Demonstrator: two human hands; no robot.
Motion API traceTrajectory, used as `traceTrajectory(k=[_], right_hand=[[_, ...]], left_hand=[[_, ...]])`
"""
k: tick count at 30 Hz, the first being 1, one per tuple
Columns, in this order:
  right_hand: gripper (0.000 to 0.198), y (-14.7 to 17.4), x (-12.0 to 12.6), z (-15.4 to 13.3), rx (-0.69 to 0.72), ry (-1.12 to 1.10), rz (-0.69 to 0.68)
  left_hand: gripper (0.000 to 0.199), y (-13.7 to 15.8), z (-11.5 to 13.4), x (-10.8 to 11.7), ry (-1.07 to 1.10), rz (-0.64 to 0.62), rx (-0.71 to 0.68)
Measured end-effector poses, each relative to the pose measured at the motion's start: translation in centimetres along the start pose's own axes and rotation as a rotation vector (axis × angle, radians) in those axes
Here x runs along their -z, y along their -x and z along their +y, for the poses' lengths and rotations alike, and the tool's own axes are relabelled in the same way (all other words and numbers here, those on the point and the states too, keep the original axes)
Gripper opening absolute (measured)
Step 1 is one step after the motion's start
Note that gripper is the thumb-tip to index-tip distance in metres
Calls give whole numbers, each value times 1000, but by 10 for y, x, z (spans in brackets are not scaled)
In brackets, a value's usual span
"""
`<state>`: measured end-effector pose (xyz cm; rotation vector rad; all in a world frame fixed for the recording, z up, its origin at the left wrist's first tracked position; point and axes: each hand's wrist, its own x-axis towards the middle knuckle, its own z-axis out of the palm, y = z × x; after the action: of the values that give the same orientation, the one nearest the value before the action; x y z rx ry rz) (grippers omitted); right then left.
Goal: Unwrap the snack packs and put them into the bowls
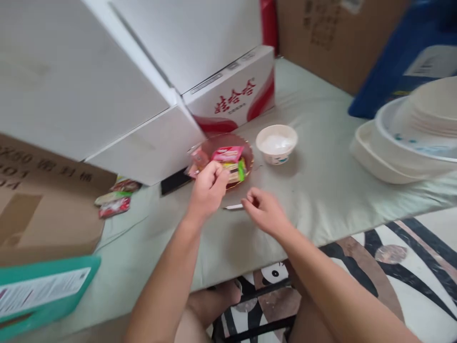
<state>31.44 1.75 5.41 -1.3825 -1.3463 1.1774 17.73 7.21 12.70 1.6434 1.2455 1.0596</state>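
Note:
My left hand (210, 188) is closed in a pinch over the near side of a reddish, gold-rimmed plate (251, 164). Small wrapped snacks lie in the plate, among them a pink packet (227, 153) and a yellow-and-green packet (236, 171). The latter reaches right up to my left fingers; whether they grip it is unclear. To the right, my right hand (264, 208) has its fingers curled together, and what is inside them is hidden. A thin white stick-like object (233, 206) lies by its thumb. Behind it stands a white bowl (276, 145) with something whitish inside.
White cartons (228, 102) stand behind the plate. Stacked pale bowls and basins (400, 152) sit at right, near a blue container (385, 62). At left are a brown carton (53, 205), several snack packets (114, 205) and a teal package (46, 290). The cloth-covered surface (317, 200) ends above a patterned floor.

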Motion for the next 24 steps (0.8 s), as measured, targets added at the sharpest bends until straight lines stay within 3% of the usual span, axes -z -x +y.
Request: traceTrajectory(k=[2,5,10,13,17,21,24], right_hand=[[25,6,-14,-1,33,46,-24],[22,17,-35,-5,82,143,-49],[31,31,-80,-13,276,347,-108],[35,22,-125,-26,341,427,-181],[15,-25,-217,-61,473,445,-280],[16,-103,-335,-108,653,423,-355],[23,-166,-423,-135,675,537,-359]], left_hand=[[45,34,-37,52,77,45,122],[41,76,-83,104,152,126,255],[51,114,-128,145,214,303,357],[55,119,-143,163,272,378,398],[53,116,-153,192,444,492,389],[48,117,-159,221,584,642,421],[47,117,-165,235,689,680,481]])
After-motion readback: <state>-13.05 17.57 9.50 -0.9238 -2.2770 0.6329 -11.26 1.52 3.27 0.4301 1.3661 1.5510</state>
